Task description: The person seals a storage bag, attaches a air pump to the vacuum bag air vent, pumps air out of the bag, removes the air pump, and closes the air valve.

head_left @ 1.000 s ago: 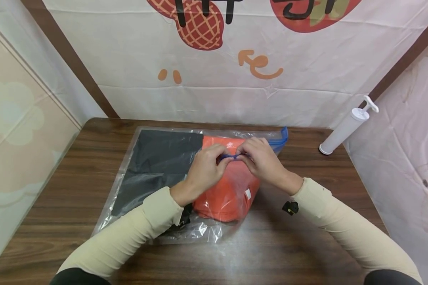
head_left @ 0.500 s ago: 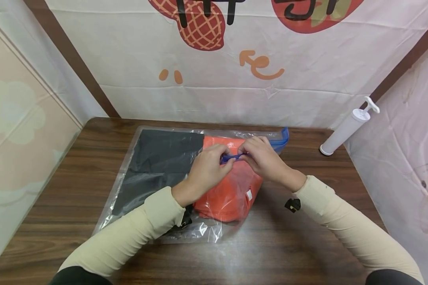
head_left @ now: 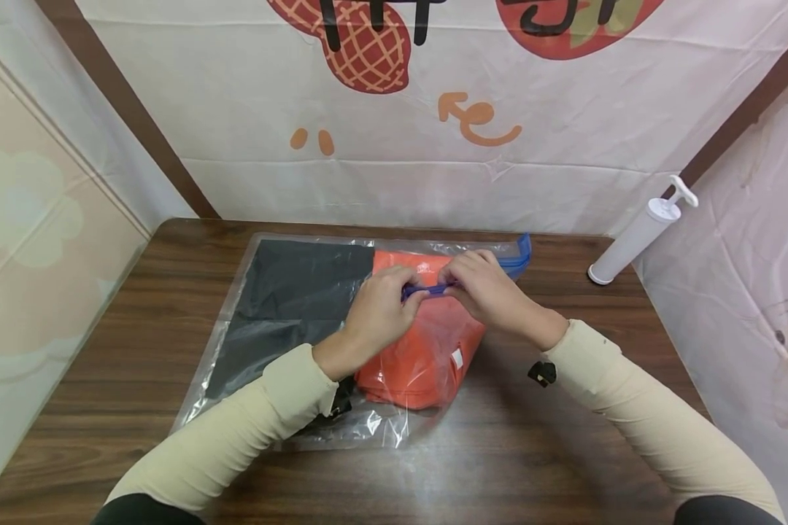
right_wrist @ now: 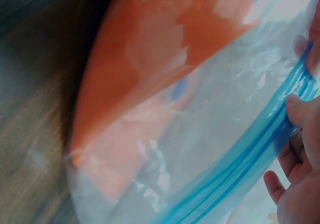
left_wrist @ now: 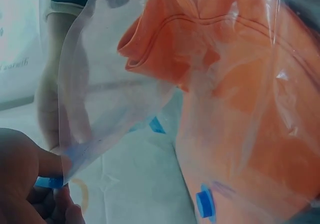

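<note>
A clear plastic vacuum storage bag lies on the table with a folded dark cloth and a folded orange garment inside. Its blue zip seal is lifted above the orange garment. My left hand pinches the seal at its near part. Just to the right, my right hand pinches the same strip between thumb and fingers. In the right wrist view the seal's ridges run down from that hand. A blue valve cap shows on the bag in the left wrist view.
A white hand pump stands at the table's back right corner, leaning against the cloth wall. The brown wooden table extends in front and to both sides. Printed fabric hangs along its back edge.
My right hand has shifted slightly right along the seal, so more of the blue strip shows between the hands. My left hand keeps its pinch in nearly the same place.
</note>
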`<state>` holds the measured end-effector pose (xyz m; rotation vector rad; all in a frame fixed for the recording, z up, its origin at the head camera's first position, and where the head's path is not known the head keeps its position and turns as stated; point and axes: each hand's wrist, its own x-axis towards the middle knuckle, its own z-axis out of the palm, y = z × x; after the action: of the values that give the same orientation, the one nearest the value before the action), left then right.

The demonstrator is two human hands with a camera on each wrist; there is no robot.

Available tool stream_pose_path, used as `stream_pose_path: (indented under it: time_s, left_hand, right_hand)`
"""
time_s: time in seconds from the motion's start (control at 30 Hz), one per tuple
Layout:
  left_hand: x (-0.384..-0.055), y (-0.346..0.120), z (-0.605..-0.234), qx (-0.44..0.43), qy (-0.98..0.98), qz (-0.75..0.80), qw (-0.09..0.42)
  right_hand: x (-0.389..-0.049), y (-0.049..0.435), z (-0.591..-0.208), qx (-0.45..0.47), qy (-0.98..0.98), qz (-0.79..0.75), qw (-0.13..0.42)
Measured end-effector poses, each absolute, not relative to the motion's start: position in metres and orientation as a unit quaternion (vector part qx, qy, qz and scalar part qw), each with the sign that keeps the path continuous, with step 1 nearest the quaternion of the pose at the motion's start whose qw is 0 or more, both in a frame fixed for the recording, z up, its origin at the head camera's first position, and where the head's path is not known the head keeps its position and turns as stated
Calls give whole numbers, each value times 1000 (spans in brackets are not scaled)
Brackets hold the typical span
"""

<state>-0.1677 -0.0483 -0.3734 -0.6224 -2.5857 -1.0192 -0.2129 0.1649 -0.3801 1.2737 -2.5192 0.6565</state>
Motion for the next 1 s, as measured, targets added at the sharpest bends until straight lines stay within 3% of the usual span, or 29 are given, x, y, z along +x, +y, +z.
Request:
stream_pose_path:
  time_s: [0.13, 0.47, 0.8, 1.0]
  left_hand:
    - [-168, -49, -376, -213, -901, -353, 135]
    - [-167, -47, -378, -213, -899, -357, 137]
    - [-168, -50, -379, -200, -915, -331, 117]
    - [-172, -42, -372, -213, -930, -284, 92]
  right_hand:
    - [-214, 168, -384, 438, -863, 224, 119]
    - [-213, 166, -393, 441, -850, 217, 188]
    - [-218, 171, -389, 437, -859, 234, 125]
    - [-218, 171, -391, 441, -854, 241, 131]
